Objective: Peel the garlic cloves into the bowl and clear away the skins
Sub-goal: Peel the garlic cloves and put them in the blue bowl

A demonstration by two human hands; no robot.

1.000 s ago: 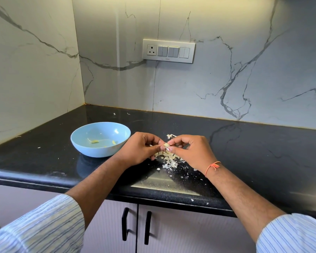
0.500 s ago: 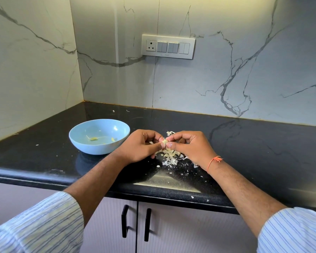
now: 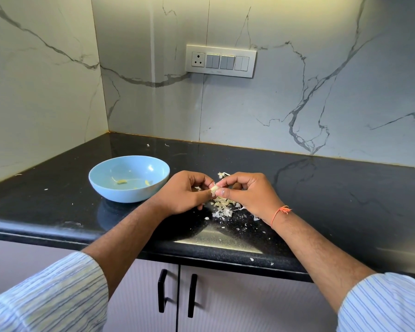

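While near bowl point(image 3: 129, 178), pinched clove point(image 3: 214, 188).

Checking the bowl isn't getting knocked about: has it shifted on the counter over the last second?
No. The blue bowl sits at the same spot relative to the counter's back corner and wall socket; only the camera shifted.

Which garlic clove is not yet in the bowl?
The garlic clove pinched between the left hand and right hand; the others lie inside the blue bowl.

Marble corner, black counter being lit from above.
A switch panel point(image 3: 221, 61) is being carried on the veined wall point(image 3: 321, 92); cabinet doors point(image 3: 225, 303) are being shown below the countertop point(image 3: 345, 200).
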